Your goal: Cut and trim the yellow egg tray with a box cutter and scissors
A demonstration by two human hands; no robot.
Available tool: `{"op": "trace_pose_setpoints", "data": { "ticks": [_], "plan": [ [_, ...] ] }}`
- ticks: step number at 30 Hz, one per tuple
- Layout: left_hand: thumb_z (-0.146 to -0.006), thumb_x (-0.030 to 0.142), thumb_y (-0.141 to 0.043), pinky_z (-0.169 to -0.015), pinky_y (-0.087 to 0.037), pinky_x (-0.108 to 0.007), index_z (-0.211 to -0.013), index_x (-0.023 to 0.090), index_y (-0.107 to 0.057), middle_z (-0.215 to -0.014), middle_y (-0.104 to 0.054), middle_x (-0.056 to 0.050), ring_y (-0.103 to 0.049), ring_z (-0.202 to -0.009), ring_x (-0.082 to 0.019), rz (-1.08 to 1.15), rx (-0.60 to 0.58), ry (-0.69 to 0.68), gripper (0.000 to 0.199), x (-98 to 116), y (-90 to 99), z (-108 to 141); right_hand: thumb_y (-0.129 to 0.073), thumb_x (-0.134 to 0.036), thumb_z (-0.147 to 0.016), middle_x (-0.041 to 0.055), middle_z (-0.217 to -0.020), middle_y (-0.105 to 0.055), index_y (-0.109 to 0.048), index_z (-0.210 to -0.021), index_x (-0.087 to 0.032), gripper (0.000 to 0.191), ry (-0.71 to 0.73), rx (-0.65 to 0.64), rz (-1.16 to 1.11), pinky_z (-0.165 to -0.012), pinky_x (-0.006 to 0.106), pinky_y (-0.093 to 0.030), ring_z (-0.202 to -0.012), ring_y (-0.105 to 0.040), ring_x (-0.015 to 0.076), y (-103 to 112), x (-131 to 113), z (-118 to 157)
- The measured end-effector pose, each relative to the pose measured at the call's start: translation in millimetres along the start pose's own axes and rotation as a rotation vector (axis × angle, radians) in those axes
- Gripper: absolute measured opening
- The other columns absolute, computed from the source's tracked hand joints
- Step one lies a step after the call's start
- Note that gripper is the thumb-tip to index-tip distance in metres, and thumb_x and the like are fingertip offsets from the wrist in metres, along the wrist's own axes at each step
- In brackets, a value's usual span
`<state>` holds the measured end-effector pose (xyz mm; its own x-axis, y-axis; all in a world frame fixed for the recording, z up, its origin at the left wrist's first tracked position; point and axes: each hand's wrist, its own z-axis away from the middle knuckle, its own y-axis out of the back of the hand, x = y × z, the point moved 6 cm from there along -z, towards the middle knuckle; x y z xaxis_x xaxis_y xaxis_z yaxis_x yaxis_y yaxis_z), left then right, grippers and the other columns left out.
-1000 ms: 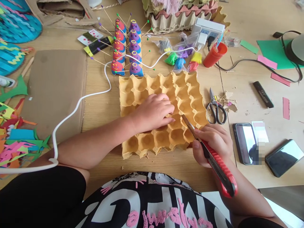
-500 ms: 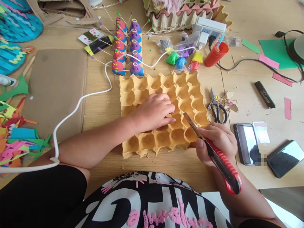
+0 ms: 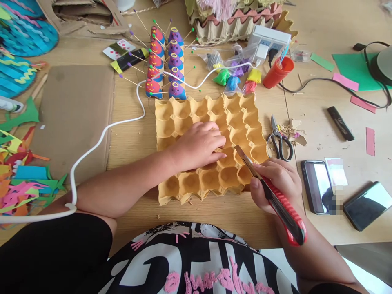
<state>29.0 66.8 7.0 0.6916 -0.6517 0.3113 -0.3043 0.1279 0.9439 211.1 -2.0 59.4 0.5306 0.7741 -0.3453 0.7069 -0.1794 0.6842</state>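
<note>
Your left hand (image 3: 199,146) lies palm-down on the yellow moulded-pulp egg tray (image 3: 211,143), fingers pressed together and flat. Your right hand (image 3: 277,181), at the tray's right edge, has its fingers wrapped round the red-and-black utility knife (image 3: 275,200), blade slanting into the tray.

The egg tray (image 3: 196,118) is matt, rough moulded paper pulp, dull yellow. The utility knife (image 3: 275,200) has a glossy red plastic body and a bare metal blade. Right of the tray, the scissors (image 3: 279,139) are shiny metal. The tabletop (image 3: 321,16) is smooth pale wood; the cardboard sheet (image 3: 73,114) left of the tray looks matt.
</note>
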Motion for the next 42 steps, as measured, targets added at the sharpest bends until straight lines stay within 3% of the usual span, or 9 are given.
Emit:
{"op": "trace_pose_setpoints", "data": {
  "ticks": [17, 42],
  "plan": [
    [-0.099, 0.041, -0.074, -0.101, -0.046, -0.044, -0.094, 0.018, -0.070, -0.106, -0.074, -0.008, -0.058, -0.127, -0.032, -0.011, -0.005, -0.004, 0.023, 0, -0.1, 0, -0.067, -0.017, -0.089, -0.0029, -0.071, -0.061, -0.055, -0.107, -0.027, 0.024, -0.060, -0.087, -0.034, -0.052, 0.033, -0.043, -0.053, -0.052, 0.0156, -11, 5, -1],
    [-0.099, 0.041, -0.073, -0.103, -0.045, -0.045, -0.095, 0.019, -0.070, -0.107, -0.074, -0.008, -0.058, -0.128, -0.032, -0.009, -0.018, 0.007, 0.022, 0, 0.3, 0, -0.066, -0.016, -0.088, -0.0034, -0.070, -0.060, -0.055, -0.105, -0.028, 0.023, -0.069, -0.054, -0.018, -0.051, 0.033, -0.045, -0.052, -0.052, 0.0161, -7, 0, -2]
  ]
}}
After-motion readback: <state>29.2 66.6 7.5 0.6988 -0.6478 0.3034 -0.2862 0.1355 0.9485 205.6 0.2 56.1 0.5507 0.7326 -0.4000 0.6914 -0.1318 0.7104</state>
